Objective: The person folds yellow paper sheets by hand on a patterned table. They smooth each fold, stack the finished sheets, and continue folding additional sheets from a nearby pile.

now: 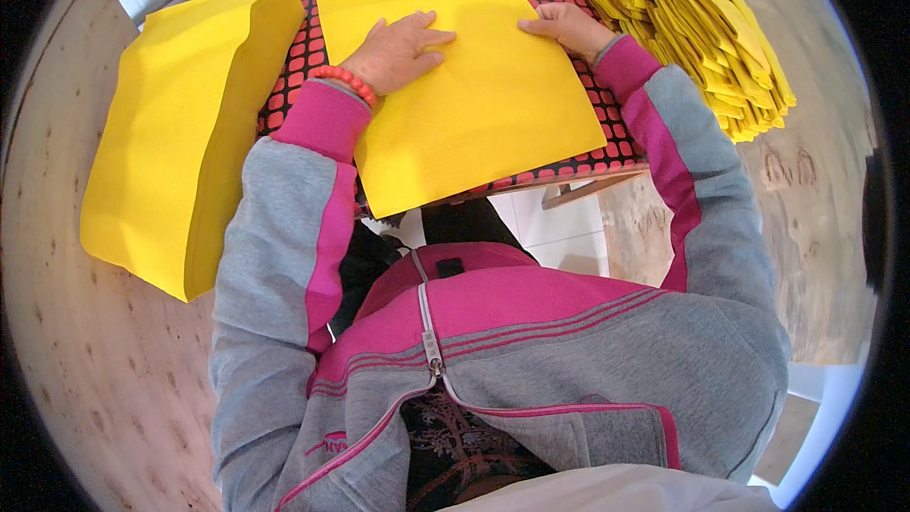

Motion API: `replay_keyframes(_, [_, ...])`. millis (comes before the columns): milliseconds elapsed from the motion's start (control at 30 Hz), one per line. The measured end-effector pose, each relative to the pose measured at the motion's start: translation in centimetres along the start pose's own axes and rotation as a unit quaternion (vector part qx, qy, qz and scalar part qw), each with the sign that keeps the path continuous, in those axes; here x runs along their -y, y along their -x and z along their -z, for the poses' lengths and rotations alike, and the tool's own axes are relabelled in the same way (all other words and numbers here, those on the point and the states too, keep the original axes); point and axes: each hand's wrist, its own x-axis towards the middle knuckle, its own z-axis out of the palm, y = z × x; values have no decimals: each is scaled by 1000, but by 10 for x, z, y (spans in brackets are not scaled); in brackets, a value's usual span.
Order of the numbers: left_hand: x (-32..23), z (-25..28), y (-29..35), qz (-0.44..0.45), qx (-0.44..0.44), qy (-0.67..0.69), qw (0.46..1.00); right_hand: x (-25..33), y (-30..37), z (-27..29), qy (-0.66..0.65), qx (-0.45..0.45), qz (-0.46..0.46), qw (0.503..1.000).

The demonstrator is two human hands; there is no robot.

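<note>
A rectangular yellow sheet point(474, 123), which looks like felt, lies slightly turned on the table in front of me. My left hand point(398, 52) rests on its upper left part with fingers spread, and a red bead bracelet circles that wrist. At the sheet's right edge, my right hand point(569, 30) pinches it, thumb on top and fingertips partly hidden. Left of the table sits a thick, neat stack of yellow sheets point(171, 123). On the right is a tall, loose pile of yellow folded pieces point(692, 28).
The table is covered with a red-and-black checked cloth point(294, 66). Pale wooden boards point(114, 370) extend on the left, with another wooden surface point(806, 180) on the right. White floor tiles point(559, 232) show below the table's front edge.
</note>
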Motion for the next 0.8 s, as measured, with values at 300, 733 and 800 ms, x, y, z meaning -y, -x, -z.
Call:
replay_keyframes(300, [-36,0,9,-48,26,-13,998,-1,34,-18,243,-127,118,955])
replay_keyframes(733, [-16,10,4,3,15,-31,999,-8,-78,36,17,-45,-71,996])
replay_keyframes(800, [-12,11,2,46,-5,-51,998,-11,-81,31,155,-74,32,985])
